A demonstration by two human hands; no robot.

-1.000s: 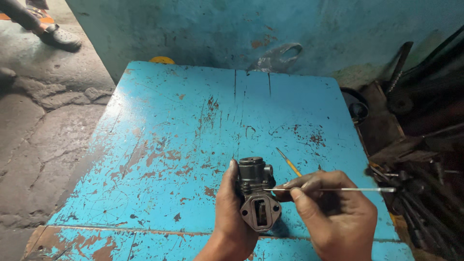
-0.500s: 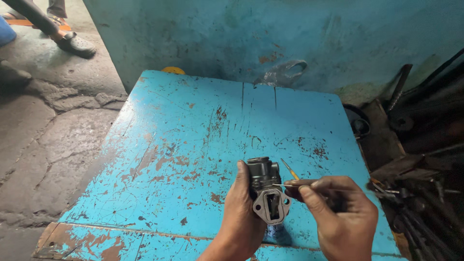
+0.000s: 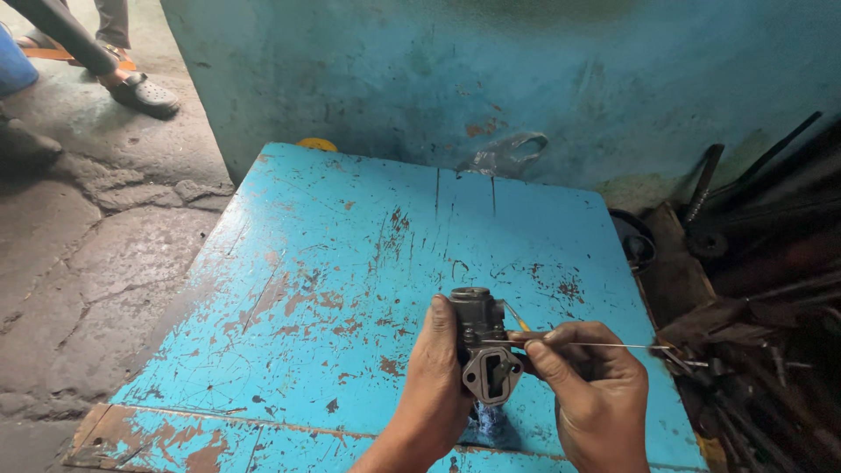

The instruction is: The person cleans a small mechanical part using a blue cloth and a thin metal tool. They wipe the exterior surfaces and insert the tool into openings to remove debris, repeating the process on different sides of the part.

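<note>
- Carburettor-like metal part (image 3: 484, 346), dark grey, was held upright just above the near edge of the blue table (image 3: 350, 263), its flanged face with 1 opening turned toward the camera.
- Left hand (image 3: 438, 377) was wrapped closed around the part's left side, fingers behind it and thumb along the front edge, so the part sat directly to the right of that palm.
- Right hand (image 3: 587, 385) was pinched shut on a thin wire (image 3: 604, 345), thumb and forefinger meeting close to the wire's left end.
- The wire's long axis ran nearly level, left to right; its left tip touched or entered the part's right side at about mid-height, though the exact hole could not be made out, and its free tail reached out past the right hand toward the table's right edge.
- Of the 2 hands, the left was on the part itself; the right stood just beside it, touching it only through the wire.
- A slim yellow-handled tool (image 3: 517, 317) lay on the table just behind the part.
- No container held anything clearly: to the right of the table sat a dark heap of metal rods and scrap (image 3: 753, 289), loose rather than boxed.
- A crumpled plastic bag (image 3: 506, 154) rested at the table's far edge against the blue wall (image 3: 526, 70).
- Another person's sandalled foot (image 3: 140, 92) stood well apart on the stone floor (image 3: 79, 263).
</note>
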